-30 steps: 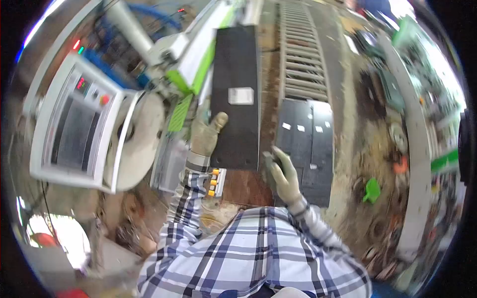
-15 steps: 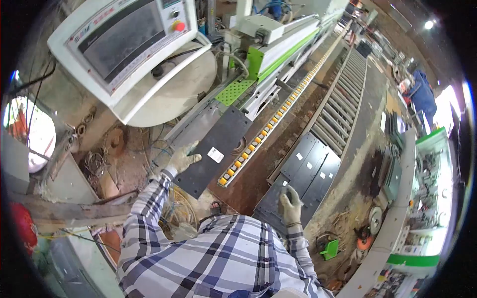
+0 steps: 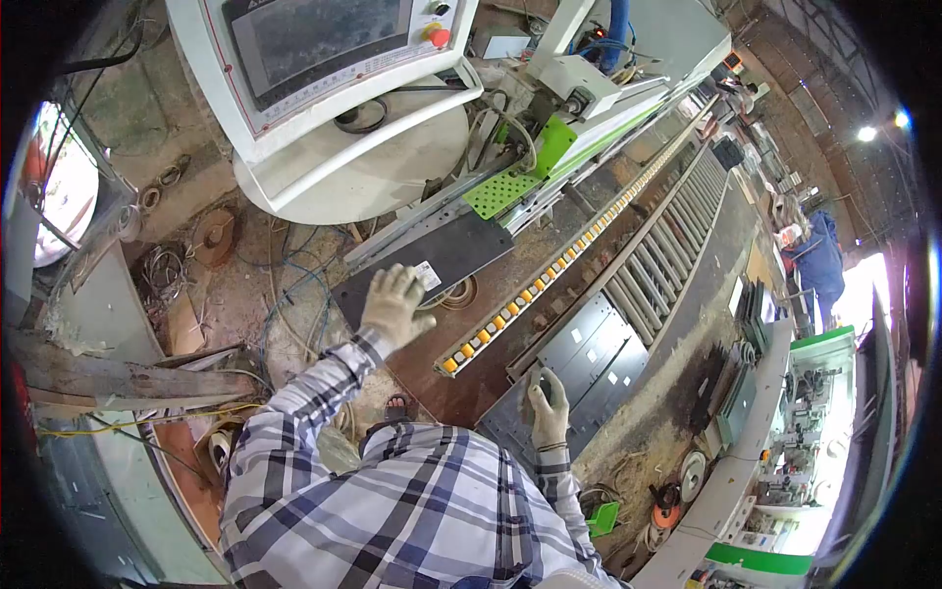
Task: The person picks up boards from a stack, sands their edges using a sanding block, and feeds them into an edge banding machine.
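My left hand [image 3: 395, 306], in a pale work glove, is spread over the near edge of a flat dark panel [image 3: 461, 250]. Part of the panel's white label [image 3: 426, 276] shows beside the fingers. I cannot tell whether the hand touches the panel, which lies against the machine's side rail. My right hand [image 3: 549, 410], also gloved, is loosely curled with a gap between thumb and fingers, nothing visible in it. It is above several dark labelled panels [image 3: 596, 346] laid side by side at the near end of a roller conveyor [image 3: 643, 294].
A long rail of yellow rollers [image 3: 525, 297] runs away between machine and conveyor. A control console [image 3: 324, 49] with a red button [image 3: 437, 36] stands at the upper left. Cables [image 3: 285, 285] trail on the floor. A person in blue [image 3: 819, 260] is far right.
My left hand has moved off its earlier grip at the panel's side, and its fingers have spread. The panel is turned and farther along the machine. My view has shifted; the right hand stays similar.
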{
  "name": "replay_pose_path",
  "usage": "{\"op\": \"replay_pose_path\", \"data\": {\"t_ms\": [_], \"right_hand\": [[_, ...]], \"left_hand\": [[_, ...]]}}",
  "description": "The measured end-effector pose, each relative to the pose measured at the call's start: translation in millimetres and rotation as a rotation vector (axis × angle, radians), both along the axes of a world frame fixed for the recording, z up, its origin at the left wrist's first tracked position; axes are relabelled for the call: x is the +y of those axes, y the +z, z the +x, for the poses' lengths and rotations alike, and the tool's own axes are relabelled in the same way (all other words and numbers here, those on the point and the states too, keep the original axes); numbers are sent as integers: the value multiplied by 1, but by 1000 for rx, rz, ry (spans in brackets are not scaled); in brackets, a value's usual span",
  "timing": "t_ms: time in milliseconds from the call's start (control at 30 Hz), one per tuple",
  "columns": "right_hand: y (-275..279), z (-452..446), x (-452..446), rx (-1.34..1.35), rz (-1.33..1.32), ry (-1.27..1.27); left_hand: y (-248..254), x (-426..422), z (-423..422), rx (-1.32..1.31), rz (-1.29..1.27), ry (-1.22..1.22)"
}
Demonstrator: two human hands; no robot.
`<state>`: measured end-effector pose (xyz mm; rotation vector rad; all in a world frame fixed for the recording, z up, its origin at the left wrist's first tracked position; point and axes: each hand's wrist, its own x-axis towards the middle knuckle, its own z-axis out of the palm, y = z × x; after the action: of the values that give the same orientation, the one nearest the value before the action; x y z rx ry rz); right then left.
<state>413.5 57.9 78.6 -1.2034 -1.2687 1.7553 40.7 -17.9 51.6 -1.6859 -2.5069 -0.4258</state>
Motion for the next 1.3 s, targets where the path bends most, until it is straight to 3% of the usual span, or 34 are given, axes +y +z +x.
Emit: {"op": "replay_pose_path", "data": {"t_ms": [67,300,433,600,733,933,1000,1067,1167,1267,1300], "right_hand": [[-1,-5,-7,21,28,-21],[4,-18,-7,30,3,-18],[-8,-15,-2,-101,145,1],[-21,-4,2,-98,129,-63],[-15,-1,3,-57,67,-96],[-5,24,0,-16,-49,-170],[-20,46,-5,-90,49,-232],[3,54,-22,-69,0,-308],[7,91,-46,-35,-140,-410],[-13,130,-75,-40,-180,-546],[-15,142,-84,-49,-179,-621]], "left_hand": [[-16,4,6,-94,-14,-133],[-30,68,0,-157,21,52],[-24,102,1,-181,-1,41],[-21,133,0,-207,-75,-25],[-31,166,-2,-210,-5,-62],[-29,213,4,-143,-145,-77],[-42,230,4,-93,-54,-90],[-59,248,6,-74,1,-98],[-17,267,19,-189,-189,-81],[-91,294,-1,85,77,-293],[-87,292,5,118,165,-371]]}}
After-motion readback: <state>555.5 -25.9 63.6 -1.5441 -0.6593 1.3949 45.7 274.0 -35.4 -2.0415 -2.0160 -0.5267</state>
